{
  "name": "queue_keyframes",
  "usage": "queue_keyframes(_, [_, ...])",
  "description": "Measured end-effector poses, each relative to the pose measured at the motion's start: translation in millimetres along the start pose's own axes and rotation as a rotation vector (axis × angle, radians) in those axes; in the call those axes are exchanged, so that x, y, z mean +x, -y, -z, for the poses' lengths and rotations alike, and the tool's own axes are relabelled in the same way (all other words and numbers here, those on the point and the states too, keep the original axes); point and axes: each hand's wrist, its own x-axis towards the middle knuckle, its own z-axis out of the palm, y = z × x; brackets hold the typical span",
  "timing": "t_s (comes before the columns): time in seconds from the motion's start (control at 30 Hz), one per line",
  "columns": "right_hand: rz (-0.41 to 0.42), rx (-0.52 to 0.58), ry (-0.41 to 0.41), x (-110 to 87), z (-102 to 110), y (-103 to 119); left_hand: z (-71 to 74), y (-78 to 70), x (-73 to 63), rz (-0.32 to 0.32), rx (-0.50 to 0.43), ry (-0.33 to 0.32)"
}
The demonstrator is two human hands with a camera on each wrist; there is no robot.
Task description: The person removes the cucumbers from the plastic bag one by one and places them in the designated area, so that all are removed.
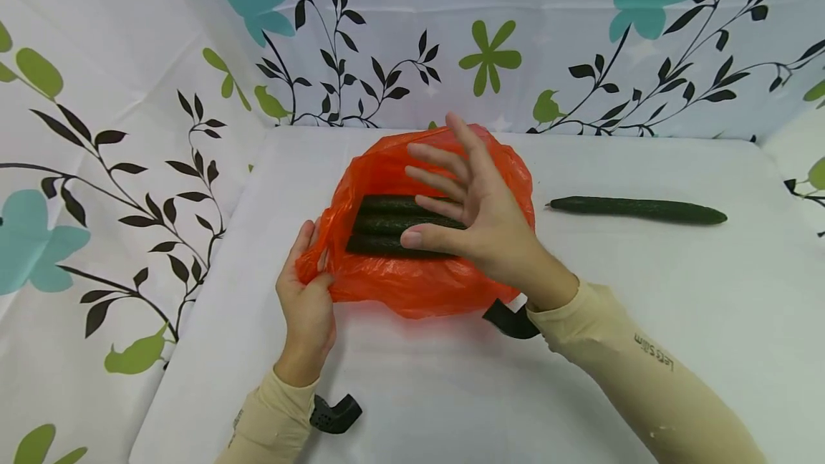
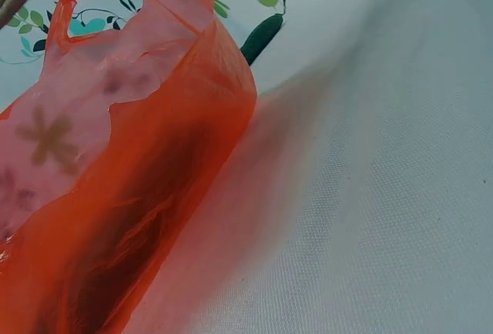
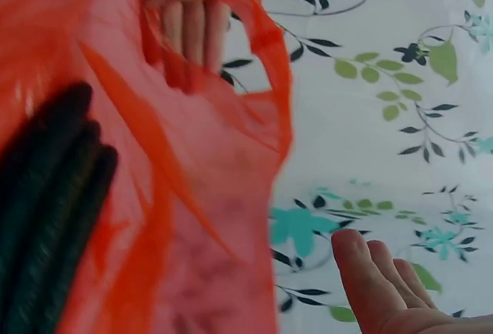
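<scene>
My left hand (image 1: 308, 306) grips the left side of a red plastic bag (image 1: 399, 283), thumb in front and fingers behind. In the right wrist view, fingers of the left hand (image 3: 192, 30) pass through the bag's handle loop. Three dark green cucumbers (image 1: 389, 225) lie side by side inside the bag, whose mouth faces me; their right ends are hidden. My right hand (image 1: 483, 213) hovers over the bag's right part with fingers spread, holding nothing. Another cucumber (image 1: 638, 210) lies on the table to the right of the bag.
The table has a white cover (image 1: 644, 285). Behind it and at the left hangs a white cloth (image 1: 399, 13) printed with leaves and flowers. Black pieces (image 1: 336, 415) of the wrist gear stick out beside both sleeves.
</scene>
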Motion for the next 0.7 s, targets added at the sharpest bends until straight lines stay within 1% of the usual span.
queue_keyframes(0.03, [-0.026, 0.027, -0.005, -0.7, -1.7, -6.4, 0.1, -0.2, -0.4, 0.005, 0.002, 0.0])
queue_keyframes(0.1, [-0.07, 0.042, -0.007, -2.5, -4.0, -18.6, 0.3, -0.6, -1.1, 0.013, 0.009, 0.001])
queue_keyframes(0.17, [-0.109, 0.016, 0.0, -4.3, -5.2, -29.6, 0.2, -0.6, -1.1, 0.01, 0.011, 0.002])
queue_keyframes(0.33, [-0.207, -0.135, 0.02, -7.5, -3.7, -54.4, -0.5, -0.9, -0.4, -0.004, 0.013, 0.0])
queue_keyframes(0.5, [-0.318, -0.305, 0.023, -11.2, 1.6, -72.2, -1.1, -1.6, -0.2, -0.001, 0.011, 0.001])
queue_keyframes(0.6, [-0.357, -0.4, 0.022, -12.5, 5.2, -80.8, -1.9, -1.1, 0.6, -0.01, 0.003, 0.002])
queue_keyframes(0.7, [-0.384, -0.471, 0.022, -13.7, 7.9, -88.1, -2.4, -1.1, 0.9, -0.015, 0.0, -0.002])
